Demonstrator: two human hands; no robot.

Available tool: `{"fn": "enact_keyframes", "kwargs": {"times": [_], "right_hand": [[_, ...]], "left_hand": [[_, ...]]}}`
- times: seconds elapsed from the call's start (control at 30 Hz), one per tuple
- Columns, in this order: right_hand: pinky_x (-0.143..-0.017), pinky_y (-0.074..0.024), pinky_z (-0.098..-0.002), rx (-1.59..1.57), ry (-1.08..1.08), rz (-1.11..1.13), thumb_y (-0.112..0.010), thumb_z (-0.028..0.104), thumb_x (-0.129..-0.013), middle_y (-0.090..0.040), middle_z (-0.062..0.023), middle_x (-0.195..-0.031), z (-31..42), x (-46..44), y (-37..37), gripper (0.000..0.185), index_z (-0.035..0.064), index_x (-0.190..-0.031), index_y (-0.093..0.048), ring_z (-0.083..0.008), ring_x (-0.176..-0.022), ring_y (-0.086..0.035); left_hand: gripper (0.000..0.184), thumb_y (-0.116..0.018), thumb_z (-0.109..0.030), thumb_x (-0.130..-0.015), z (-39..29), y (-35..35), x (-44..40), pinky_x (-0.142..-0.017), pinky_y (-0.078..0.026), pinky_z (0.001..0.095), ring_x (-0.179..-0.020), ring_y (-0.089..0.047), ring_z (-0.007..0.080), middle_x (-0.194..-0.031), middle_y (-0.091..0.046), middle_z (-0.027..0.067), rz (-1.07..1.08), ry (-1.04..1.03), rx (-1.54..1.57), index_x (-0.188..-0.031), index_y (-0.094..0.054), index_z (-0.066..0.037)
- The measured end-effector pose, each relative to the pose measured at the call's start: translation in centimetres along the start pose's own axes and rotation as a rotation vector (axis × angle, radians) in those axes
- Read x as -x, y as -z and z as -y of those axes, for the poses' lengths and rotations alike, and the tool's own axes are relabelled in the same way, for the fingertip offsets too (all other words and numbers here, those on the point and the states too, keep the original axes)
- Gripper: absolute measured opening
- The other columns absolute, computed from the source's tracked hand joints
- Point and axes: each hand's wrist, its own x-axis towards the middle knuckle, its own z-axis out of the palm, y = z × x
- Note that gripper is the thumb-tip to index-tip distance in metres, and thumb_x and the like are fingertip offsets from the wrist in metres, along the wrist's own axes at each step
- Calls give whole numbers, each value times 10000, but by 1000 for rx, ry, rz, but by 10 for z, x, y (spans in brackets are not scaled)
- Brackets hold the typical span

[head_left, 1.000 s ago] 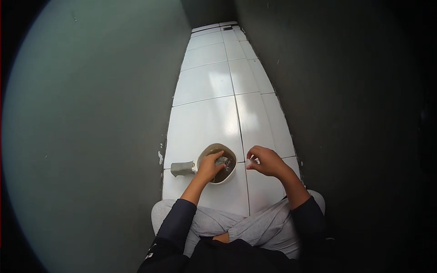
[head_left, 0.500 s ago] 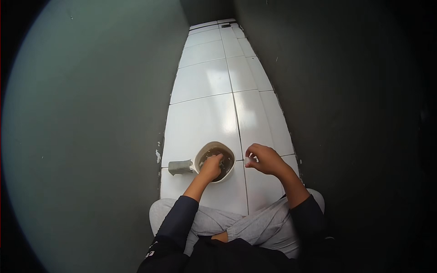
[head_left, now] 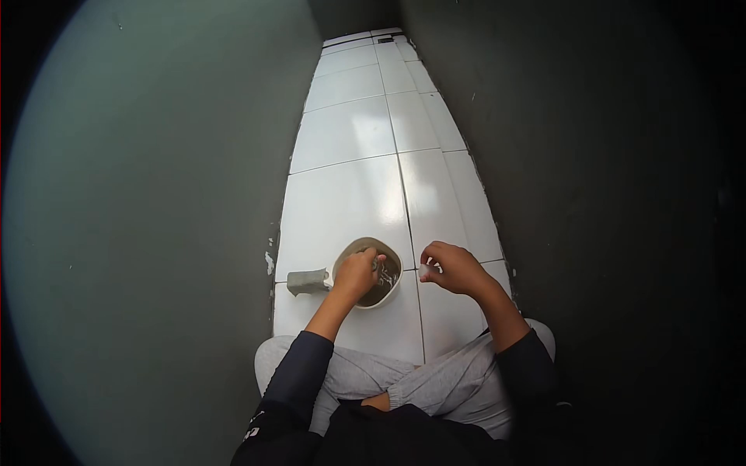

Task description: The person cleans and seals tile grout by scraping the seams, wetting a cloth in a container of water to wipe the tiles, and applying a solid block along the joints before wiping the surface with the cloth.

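Here we are on the white tiles [head_left: 342,202], and the pale container [head_left: 373,241] stands at the near end, left of the middle seam, its handle wrapped in grey [head_left: 307,281] pointing out to the left. Into it goes the left hand [head_left: 356,273], reaching over the near left rim, fingers bent and drawn in close together, tips down inside; something greyish shows by them, but whether they grip it I cannot tell. Murky brownish liquid [head_left: 381,293] fills the lower part, with bright glints to the right of those fingers. Over on the right, just beside the container and apart from it, the right hand [head_left: 458,270] has a small whitish piece [head_left: 425,271] pinched between thumb and fingers, on the side facing the container; what it is, too small to say. Dark sleeves [head_left: 299,373] on both arms, light grey trousers [head_left: 443,388] folded cross-legged at the near edge, and dark grey walls [head_left: 155,233] flank the tiles left and right, the strip narrowing toward the far end.
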Motion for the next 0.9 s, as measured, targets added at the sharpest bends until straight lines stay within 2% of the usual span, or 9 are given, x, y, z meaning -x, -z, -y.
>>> {"fn": "enact_keyframes", "kwargs": {"times": [0.23,0.33,0.43,0.63,0.9], "right_hand": [[-771,-494,-377,16,-11,13,-755,233,-730,-618,-75,-995,0,0,1,306,66,-934,-598,-268,-899,-624],[-771,-494,-377,21,-11,11,-754,231,-730,-617,-75,-992,-1,0,1,306,63,-932,-596,-268,-901,-622],[-773,-493,-376,24,-38,15,-754,228,-728,-617,-74,-989,2,0,3,306,60,-927,-593,-272,-899,-621],[-770,-491,-380,43,-20,10,-752,225,-730,-618,-71,-987,0,-1,2,301,60,-926,-594,-281,-896,-616],[-774,-489,-383,47,-32,11,-750,228,-733,-621,-62,-1003,-2,-1,3,297,70,-932,-597,-279,-909,-613]], "left_hand": [[435,-532,-393,-924,-7,3,1,-567,-444,479,-610,-587,393,-597,-577,200,-55,53,16,-686,-631,-44],[522,-495,-448,-931,-12,9,0,-544,-436,461,-559,-564,384,-562,-554,192,-44,100,49,-629,-611,-38],[565,-443,-452,-949,-16,15,-1,-531,-426,454,-518,-536,383,-543,-533,193,-35,101,88,-615,-595,-23],[480,-437,-346,-946,-17,17,-4,-570,-456,483,-571,-564,404,-574,-568,194,-67,110,103,-632,-636,-42],[458,-453,-308,-932,-5,-3,10,-563,-468,475,-569,-584,386,-594,-592,195,-65,81,89,-614,-631,-31]]}}
